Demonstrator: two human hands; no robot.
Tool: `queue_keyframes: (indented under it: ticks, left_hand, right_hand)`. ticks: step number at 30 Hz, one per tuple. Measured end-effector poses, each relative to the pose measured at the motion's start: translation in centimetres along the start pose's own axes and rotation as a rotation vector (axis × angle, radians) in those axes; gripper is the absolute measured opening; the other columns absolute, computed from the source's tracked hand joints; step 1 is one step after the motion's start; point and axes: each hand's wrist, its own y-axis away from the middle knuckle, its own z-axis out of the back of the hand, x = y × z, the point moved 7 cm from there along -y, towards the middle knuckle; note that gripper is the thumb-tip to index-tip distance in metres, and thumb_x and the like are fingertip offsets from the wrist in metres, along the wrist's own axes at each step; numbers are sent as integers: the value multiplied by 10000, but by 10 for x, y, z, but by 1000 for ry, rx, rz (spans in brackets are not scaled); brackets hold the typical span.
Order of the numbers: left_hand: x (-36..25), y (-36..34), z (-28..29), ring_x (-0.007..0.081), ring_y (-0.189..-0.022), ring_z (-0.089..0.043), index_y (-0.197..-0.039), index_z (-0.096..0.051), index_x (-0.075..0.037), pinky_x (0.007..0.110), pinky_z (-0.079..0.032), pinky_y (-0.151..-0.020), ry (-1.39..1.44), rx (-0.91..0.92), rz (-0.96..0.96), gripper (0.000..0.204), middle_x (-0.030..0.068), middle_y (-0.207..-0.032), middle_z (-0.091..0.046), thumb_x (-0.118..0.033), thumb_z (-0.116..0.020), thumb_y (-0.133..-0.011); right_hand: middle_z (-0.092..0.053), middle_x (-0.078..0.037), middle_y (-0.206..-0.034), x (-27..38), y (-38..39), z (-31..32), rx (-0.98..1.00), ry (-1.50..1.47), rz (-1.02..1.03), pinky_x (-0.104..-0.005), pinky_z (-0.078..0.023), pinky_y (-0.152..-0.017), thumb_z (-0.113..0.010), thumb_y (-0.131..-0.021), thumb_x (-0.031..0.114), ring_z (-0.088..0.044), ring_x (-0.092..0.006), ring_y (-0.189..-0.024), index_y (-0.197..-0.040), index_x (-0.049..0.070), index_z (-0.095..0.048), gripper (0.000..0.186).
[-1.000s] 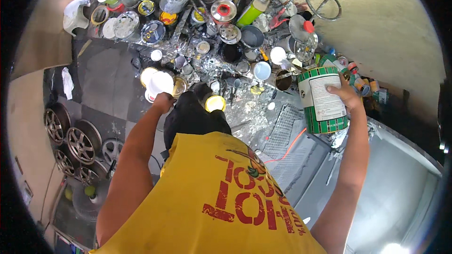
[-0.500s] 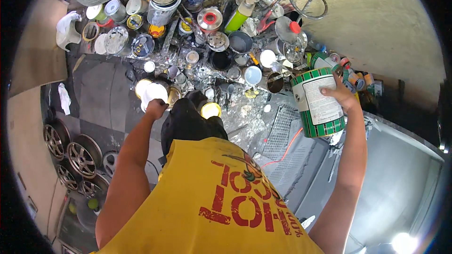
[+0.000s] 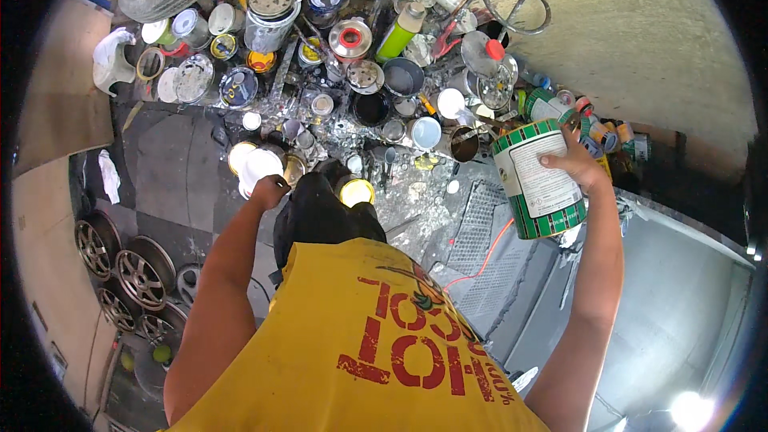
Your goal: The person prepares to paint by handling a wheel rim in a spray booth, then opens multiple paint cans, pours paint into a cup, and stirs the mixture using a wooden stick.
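Observation:
A large green-and-white paint can [image 3: 540,180] is held up on the right, tilted, with a white printed label facing me. My right hand [image 3: 578,162] is closed around its upper right side, thumb on the label. My left hand [image 3: 270,190] is closed, fingertips pressed together at the near edge of a bright white round container or lid [image 3: 260,166]; what they pinch is hidden. A metal tin [image 3: 294,166] stands just right of those fingers. Farther right is a tin with a yellow rim [image 3: 357,191], beside my dark-clothed legs.
A paint-splattered bench [image 3: 280,104] crowded with tins, cups and a green bottle [image 3: 400,32] runs along the back. Discarded cans [image 3: 608,136] pile up at the right wall. A hose [image 3: 516,28] hangs above. Wheel rims [image 3: 144,272] stand at left; an orange cord [image 3: 488,260] crosses the grey floor.
The whole view has shifted slightly, so the bench sits a little lower and to the left. Both hands keep their positions, and the green-and-white can stays in my right hand.

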Motion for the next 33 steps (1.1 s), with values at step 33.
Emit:
queue_keyframes:
  ticks: [33]
  left_hand:
    - [6, 1, -2, 339, -905, -741, -1030, -783, -53, 428, -565, -854, 65, 5, 20, 349, 186, -967, -772, -359, -744, -869]
  right_hand:
    - [-235, -281, -1670, 9, 7, 14, -15, 345, -70, -383, -241, -1243, -914, -595, 452, -291, -351, -1539, -1635, 5, -209, 1334]
